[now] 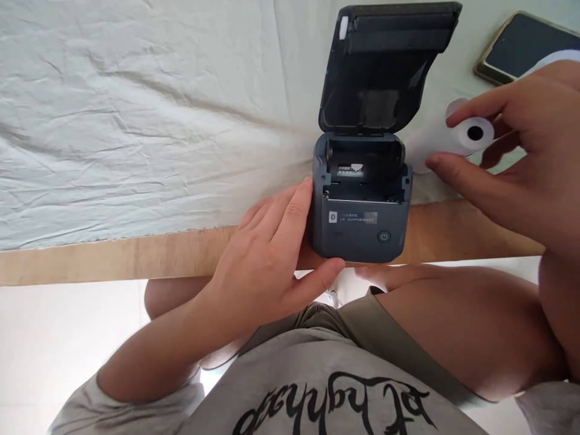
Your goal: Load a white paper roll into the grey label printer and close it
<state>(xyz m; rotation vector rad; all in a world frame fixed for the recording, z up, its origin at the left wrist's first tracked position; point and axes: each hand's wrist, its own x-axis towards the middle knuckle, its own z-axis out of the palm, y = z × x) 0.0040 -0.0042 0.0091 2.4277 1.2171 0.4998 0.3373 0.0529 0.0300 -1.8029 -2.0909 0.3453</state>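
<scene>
- Landmark: small boxy dark blue-grey plastic device (362, 226), likely a portable printer, at the near wooden table edge (113, 257); black plastic lid (376, 78) stands raised on its far side, dark hollow bay (369, 158) uncovered.
- Left hand (272, 232): left of the device, not clenched; fingers laid along its side, thumb spread round its near edge. Thumb contact: can't tell.
- Right hand (521, 139): right of the device, thumb and index finger pinching a white cylindrical paper roll (437, 140).
- Roll: outside the device, just right of it, dark core hole facing away from it. Can't tell if the nearer end touches the casing.
- Doing it well (judgement): light pinch looks enough; hard squeezing could dent the roll or slip its layers.
- A flap, seemingly loose paper, shows by the index fingertip; best kept controlled, or the roll may unwind.
- Left fingers should brace the side gently so the device doesn't skid; thumb best kept off the round black power button (384, 237).
- Raised lid might drop if bumped; the right wrist should stay clear.
- Dark-screened phone in a pale-rimmed case (534, 45): well right of the device, on pale wrinkled cloth (181, 121).
</scene>
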